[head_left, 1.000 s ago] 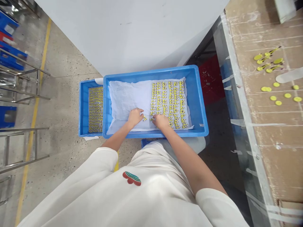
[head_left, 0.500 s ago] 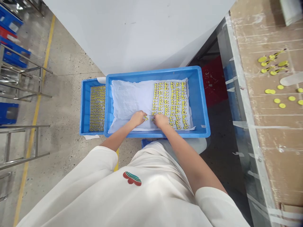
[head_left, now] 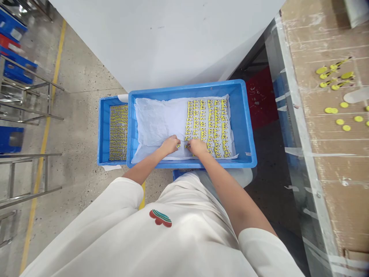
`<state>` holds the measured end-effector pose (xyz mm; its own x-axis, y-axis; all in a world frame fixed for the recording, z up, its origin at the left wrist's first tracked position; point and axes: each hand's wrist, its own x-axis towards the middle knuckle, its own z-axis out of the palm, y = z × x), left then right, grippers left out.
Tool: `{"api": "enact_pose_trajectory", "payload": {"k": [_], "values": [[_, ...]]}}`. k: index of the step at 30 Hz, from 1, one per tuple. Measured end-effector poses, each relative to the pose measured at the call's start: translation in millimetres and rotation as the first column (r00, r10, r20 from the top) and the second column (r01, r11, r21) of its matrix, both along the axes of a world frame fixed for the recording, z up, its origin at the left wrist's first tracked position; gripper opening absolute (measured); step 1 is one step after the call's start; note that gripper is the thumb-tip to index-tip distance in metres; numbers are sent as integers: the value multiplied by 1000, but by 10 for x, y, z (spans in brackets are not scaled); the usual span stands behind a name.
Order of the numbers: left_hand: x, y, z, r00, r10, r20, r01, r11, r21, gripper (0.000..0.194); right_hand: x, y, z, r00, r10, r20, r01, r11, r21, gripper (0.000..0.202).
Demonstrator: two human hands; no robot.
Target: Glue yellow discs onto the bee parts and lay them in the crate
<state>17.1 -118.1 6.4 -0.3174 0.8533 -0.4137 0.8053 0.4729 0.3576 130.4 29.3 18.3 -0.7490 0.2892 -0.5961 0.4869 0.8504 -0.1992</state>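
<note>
A large blue bin is lined with a crumpled white sheet. On the sheet's right half, small yellow parts with dark tips lie in several upright rows. My left hand is closed on small yellow parts that peek out at the fingertips, just left of the rows. My right hand pinches a small yellow part at the near end of the leftmost row. Its palm covers the lower ends of neighbouring rows.
A second blue bin, packed with similar yellow parts, sits partly beneath the large bin's left side. A cardboard-covered table at right carries yellow discs and stemmed yellow pieces. A white panel stands behind. Metal-framed stools are at left.
My left hand has shifted slightly right, and the yellow parts at its fingertips have turned. My right hand stays at the row's end, nearly unmoved. The view has shifted a little.
</note>
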Motion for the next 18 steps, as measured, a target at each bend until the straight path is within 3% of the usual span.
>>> {"api": "enact_pose_trajectory", "payload": {"k": [12, 18], "values": [[-3, -23, 20, 1000, -3, 26, 3, 1000, 3, 38, -42, -34, 62, 999, -40, -37, 41, 999, 15, 30], [-26, -29, -10, 999, 3, 48, -3, 1000, 13, 36, 127, 162, 171, 980, -173, -97, 182, 980, 83, 36]]}}
